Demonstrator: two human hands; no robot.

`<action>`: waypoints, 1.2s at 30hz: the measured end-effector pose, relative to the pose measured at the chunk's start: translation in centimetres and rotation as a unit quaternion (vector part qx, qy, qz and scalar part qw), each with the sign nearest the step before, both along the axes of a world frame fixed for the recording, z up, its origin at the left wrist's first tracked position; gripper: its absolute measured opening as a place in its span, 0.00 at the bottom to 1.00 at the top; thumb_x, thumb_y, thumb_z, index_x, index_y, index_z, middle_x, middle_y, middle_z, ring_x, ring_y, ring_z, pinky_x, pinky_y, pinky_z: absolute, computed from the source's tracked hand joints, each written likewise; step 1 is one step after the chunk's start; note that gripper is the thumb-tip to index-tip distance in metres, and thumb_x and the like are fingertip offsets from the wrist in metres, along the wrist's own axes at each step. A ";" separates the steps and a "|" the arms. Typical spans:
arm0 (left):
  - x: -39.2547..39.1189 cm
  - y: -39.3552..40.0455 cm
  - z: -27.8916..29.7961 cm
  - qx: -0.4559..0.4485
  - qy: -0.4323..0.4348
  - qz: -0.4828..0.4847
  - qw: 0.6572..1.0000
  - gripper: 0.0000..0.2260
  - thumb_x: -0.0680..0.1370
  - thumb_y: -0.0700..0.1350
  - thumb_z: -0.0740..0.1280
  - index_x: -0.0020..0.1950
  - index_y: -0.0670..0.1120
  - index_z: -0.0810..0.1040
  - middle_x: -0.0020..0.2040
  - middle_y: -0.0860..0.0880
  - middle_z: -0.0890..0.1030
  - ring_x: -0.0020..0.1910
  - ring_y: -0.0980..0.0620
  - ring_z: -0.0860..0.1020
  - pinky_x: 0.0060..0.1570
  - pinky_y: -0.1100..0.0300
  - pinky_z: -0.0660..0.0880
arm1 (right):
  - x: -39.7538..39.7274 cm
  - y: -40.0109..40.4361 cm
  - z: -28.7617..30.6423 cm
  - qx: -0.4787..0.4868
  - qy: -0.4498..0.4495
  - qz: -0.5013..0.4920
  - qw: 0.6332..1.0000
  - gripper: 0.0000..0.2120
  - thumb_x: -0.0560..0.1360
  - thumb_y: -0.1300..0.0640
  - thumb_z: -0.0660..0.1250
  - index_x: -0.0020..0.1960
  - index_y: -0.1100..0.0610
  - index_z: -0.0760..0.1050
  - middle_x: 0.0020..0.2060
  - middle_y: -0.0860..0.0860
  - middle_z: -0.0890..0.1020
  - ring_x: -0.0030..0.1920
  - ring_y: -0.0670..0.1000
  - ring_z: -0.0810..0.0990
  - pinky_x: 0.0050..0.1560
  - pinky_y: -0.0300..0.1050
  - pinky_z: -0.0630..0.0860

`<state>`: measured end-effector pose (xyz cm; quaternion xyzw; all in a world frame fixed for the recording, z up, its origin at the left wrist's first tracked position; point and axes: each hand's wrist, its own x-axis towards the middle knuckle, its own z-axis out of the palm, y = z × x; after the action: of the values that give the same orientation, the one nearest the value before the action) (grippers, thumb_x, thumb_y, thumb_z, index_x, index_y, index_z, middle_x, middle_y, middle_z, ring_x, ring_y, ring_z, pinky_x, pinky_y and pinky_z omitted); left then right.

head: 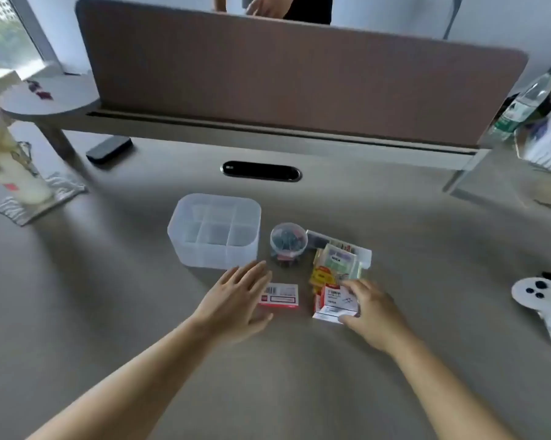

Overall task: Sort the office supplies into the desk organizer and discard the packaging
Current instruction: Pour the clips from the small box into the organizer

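Desk organizer (214,231), a clear divided tub, stood on the grey desk (109,296) as sorting began. Just right of it sat a round tub of binder clips (288,241), and beyond that a pile of packets (337,265). Near the organizer's front corner, the left hand (233,296) hovered flat, fingers straight, beside a red-and-white box (280,295). Further right, the right hand (371,308) pinched a small carton (334,301).

On the desk (299,376) we see the organizer (215,230) left of the clip tub (288,241), packets (337,262) right of it, and two boxes (280,296) in front.
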<state>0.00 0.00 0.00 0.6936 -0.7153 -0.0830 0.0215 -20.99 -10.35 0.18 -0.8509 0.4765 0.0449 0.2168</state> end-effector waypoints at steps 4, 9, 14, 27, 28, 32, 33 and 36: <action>-1.1 -1.3 -0.8 0.056 0.035 0.000 0.998 0.35 0.72 0.63 0.52 0.74 0.48 0.49 0.76 0.49 0.49 0.75 0.51 0.47 0.72 0.60 0.42 | 0.0 -0.1 -0.9 0.011 -0.084 -0.032 0.996 0.23 0.70 0.62 0.67 0.64 0.58 0.68 0.62 0.55 0.74 0.62 0.54 0.71 0.61 0.44 0.66; -2.4 -2.0 0.0 0.063 0.170 0.047 0.982 0.38 0.69 0.57 0.68 0.73 0.50 0.52 0.74 0.51 0.59 0.73 0.52 0.57 0.70 0.58 0.54 | 0.8 1.1 0.7 0.018 -0.203 0.000 0.979 0.21 0.66 0.66 0.70 0.58 0.60 0.73 0.57 0.55 0.78 0.57 0.53 0.74 0.56 0.40 0.68; -1.9 -1.0 1.9 0.038 0.367 0.126 0.921 0.30 0.64 0.47 0.75 0.64 0.49 0.68 0.58 0.52 0.77 0.60 0.53 0.75 0.58 0.59 0.72 | 2.4 2.6 3.1 0.058 -0.275 0.013 0.960 0.21 0.64 0.67 0.72 0.56 0.58 0.75 0.49 0.49 0.78 0.50 0.46 0.75 0.50 0.27 0.68; 2.3 2.7 4.5 0.003 0.662 0.201 0.722 0.16 0.69 0.27 0.65 0.48 0.46 0.72 0.32 0.49 0.83 0.31 0.53 0.82 0.36 0.65 0.78 | 8.0 4.3 5.3 0.003 -0.316 0.099 0.943 0.14 0.70 0.64 0.67 0.56 0.59 0.75 0.52 0.49 0.77 0.53 0.46 0.75 0.54 0.34 0.70; 2.5 2.8 4.5 0.002 0.671 0.205 0.713 0.16 0.69 0.26 0.65 0.48 0.46 0.72 0.33 0.48 0.84 0.32 0.52 0.82 0.37 0.64 0.78 | 8.4 4.3 5.4 -0.008 -0.311 0.108 0.944 0.14 0.70 0.63 0.67 0.57 0.60 0.75 0.53 0.51 0.78 0.53 0.47 0.76 0.54 0.34 0.70; 3.4 3.1 4.8 0.014 0.674 0.205 0.709 0.19 0.70 0.26 0.64 0.51 0.48 0.73 0.36 0.47 0.83 0.34 0.53 0.82 0.42 0.64 0.80 | 9.4 4.5 6.0 -0.034 -0.280 0.145 0.948 0.15 0.70 0.61 0.68 0.56 0.60 0.76 0.52 0.54 0.81 0.51 0.52 0.80 0.54 0.45 0.76; 3.5 3.1 4.9 0.017 0.673 0.202 0.711 0.19 0.70 0.26 0.64 0.51 0.48 0.73 0.37 0.46 0.82 0.34 0.54 0.82 0.42 0.64 0.79 | 9.5 4.5 6.1 -0.044 -0.277 0.157 0.947 0.15 0.70 0.61 0.68 0.56 0.60 0.76 0.51 0.55 0.82 0.50 0.53 0.80 0.53 0.47 0.77; 4.0 3.2 5.0 0.022 0.676 0.197 0.710 0.17 0.70 0.26 0.64 0.51 0.45 0.73 0.38 0.44 0.81 0.34 0.55 0.82 0.39 0.65 0.79 | 10.0 4.6 6.3 -0.059 -0.261 0.186 0.945 0.16 0.70 0.59 0.68 0.57 0.60 0.75 0.51 0.55 0.82 0.50 0.52 0.80 0.53 0.45 0.77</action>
<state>4.02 3.21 4.99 0.5776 -0.3551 -0.5388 0.5001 -10.97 -5.77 6.46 -0.9176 0.2377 -0.1677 0.2708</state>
